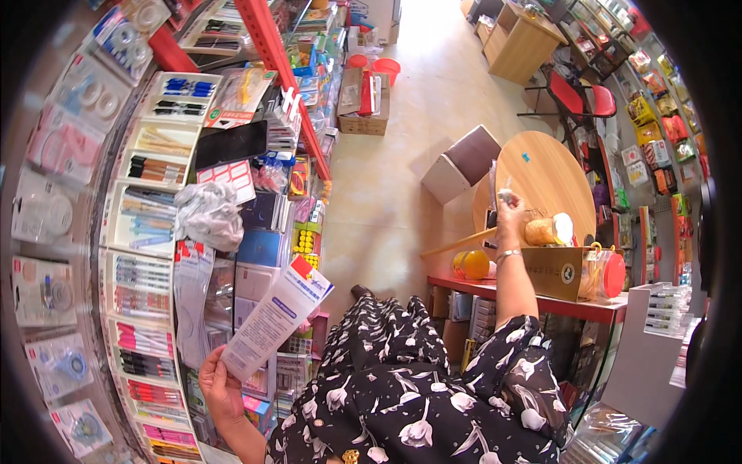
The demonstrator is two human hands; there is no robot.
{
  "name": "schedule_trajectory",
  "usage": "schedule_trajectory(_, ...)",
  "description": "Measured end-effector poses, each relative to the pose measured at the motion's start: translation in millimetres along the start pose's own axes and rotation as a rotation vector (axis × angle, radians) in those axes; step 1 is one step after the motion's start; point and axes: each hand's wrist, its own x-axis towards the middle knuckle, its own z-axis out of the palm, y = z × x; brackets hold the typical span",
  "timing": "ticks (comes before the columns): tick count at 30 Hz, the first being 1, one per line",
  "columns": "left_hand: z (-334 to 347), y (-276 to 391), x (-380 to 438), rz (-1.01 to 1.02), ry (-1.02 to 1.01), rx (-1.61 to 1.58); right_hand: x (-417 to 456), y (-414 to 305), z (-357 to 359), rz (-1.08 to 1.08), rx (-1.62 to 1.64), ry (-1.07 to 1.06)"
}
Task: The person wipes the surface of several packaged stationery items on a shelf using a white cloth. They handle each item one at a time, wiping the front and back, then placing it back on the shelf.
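Between the thumb and fingers of my left hand [222,385] is a long flat white packet [277,319], printed with writing and with a red and blue top. It is held tilted in front of the stationery shelves. My right hand [510,216] reaches out over the red-edged counter, its fingers closed on a small greyish-white item [506,195] that is too small to identify. Just right of that wrist lies a jar with a pale lid [549,229]. Behind it stands a round wooden tabletop [545,168].
Pen trays [145,217] line the left, with a black phone [232,145] and a crumpled white cloth [210,217] beside them. A gold box [548,272], a red-lidded jar [611,274] and a yellow round object [471,265] stand on the counter. A wooden stick [458,242] juts out leftward.
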Motion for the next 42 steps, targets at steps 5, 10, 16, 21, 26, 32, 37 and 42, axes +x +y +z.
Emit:
schedule_trajectory(5, 12.3, -7.1, 9.8, -0.058, 0.045, 0.036, 19.3, 1.8, -9.6, -0.046, -0.433, 0.085)
schedule_trajectory(10, 17.5, -12.3, 7.6, -0.070, 0.043, 0.007, -96.0, -22.3, 38.8, 0.311, 0.140, -0.621)
schedule_trajectory(16, 11.5, -10.9, -1.1, -0.002, 0.063, 0.023, -248.1, -183.0, 126.9, 0.798, 0.482, -1.110)
schedule_trajectory(21, -23.6, -10.7, -19.8, 0.065, 0.090, -0.127, -281.6, -296.3, 145.7, 1.195, 1.206, -1.476)
schedule_trajectory(26, -63.1, -12.3, -61.1, 0.227, 0.271, -0.233, -313.5, -329.2, 163.2, 1.249, 1.213, -1.568)
schedule_trajectory(32, -101.9, -15.1, -73.6, 0.427, 0.430, -0.382, -330.1, -307.7, 185.3, 0.816, 0.805, -1.675)
schedule_trajectory(37, -97.7, -0.8, -29.4, 0.380, 0.451, -0.302, -333.2, -301.6, 200.9, 0.497, 0.529, -1.652)
schedule_trajectory(42, -83.0, 16.9, 32.1, 0.301, 0.577, -0.025, -307.6, -312.3, 228.6, -0.006, 0.167, -1.586)
